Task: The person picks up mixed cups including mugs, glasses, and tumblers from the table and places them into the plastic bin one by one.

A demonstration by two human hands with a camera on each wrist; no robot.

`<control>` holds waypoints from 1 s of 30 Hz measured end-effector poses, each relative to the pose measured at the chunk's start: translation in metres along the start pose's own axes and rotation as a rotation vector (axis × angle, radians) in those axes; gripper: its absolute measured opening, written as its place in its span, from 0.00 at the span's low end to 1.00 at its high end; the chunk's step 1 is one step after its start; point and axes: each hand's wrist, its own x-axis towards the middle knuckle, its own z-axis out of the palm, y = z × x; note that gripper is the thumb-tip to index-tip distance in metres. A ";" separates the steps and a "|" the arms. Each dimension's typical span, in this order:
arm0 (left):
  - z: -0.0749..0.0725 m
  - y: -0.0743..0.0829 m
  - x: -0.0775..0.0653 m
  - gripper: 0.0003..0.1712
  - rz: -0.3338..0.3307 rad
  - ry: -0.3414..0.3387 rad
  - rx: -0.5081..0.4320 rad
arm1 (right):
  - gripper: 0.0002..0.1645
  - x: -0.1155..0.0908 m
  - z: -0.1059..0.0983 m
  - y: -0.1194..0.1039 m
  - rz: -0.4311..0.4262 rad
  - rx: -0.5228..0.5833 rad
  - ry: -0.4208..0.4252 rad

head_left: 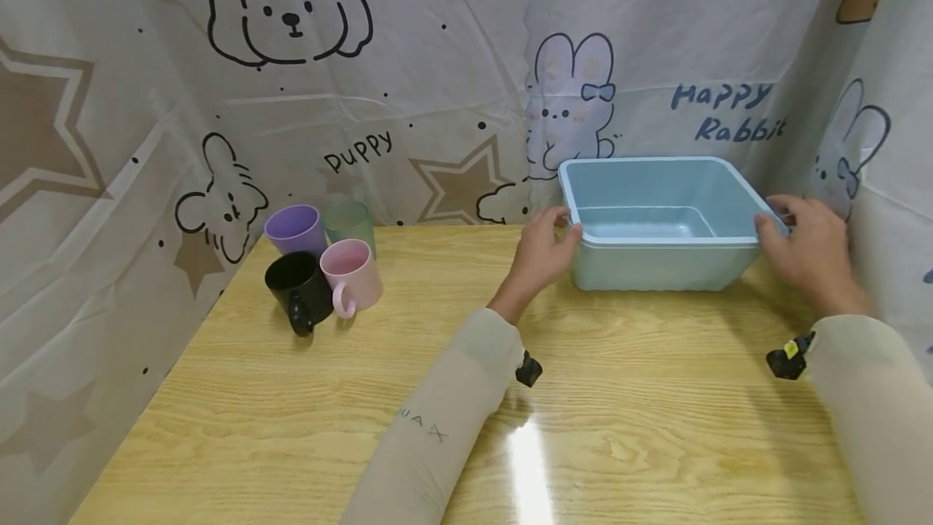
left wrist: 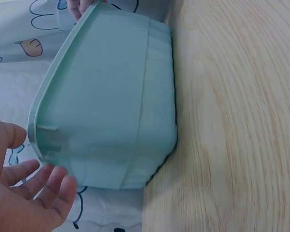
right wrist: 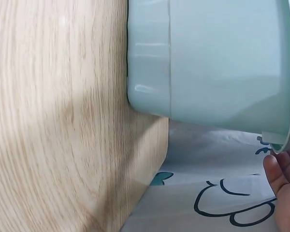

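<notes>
A light blue-green plastic tub [head_left: 663, 266] stands upright on the table at the back right, its inside bare. My left hand [head_left: 543, 249] is at its left front corner, thumb and forefinger on either side of the rim. The other left fingers [left wrist: 63, 193] spread loosely beside the tub's outer wall. At the right front corner, my right hand [head_left: 809, 249] holds the rim with bent fingers. In the right wrist view, the right fingertips [right wrist: 274, 171] sit right under the rim's corner. The tub's base rests along the tabletop in both wrist views.
A purple cup [head_left: 295, 227], a greenish clear cup [head_left: 351, 219], a black mug [head_left: 299, 290] and a pink mug [head_left: 353, 275] stand close together at the back left of the wooden table [head_left: 627, 428]. Printed curtains [head_left: 437, 39] enclose the back and sides.
</notes>
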 end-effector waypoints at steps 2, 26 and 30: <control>0.002 0.001 0.002 0.25 -0.031 0.011 -0.070 | 0.30 -0.001 0.002 0.000 0.017 0.022 0.008; -0.005 0.008 0.008 0.19 -0.383 0.143 -0.590 | 0.29 -0.007 0.008 -0.008 0.238 0.211 -0.004; -0.009 0.006 0.007 0.18 -0.387 0.137 -0.632 | 0.32 -0.008 0.004 -0.006 0.302 0.250 -0.080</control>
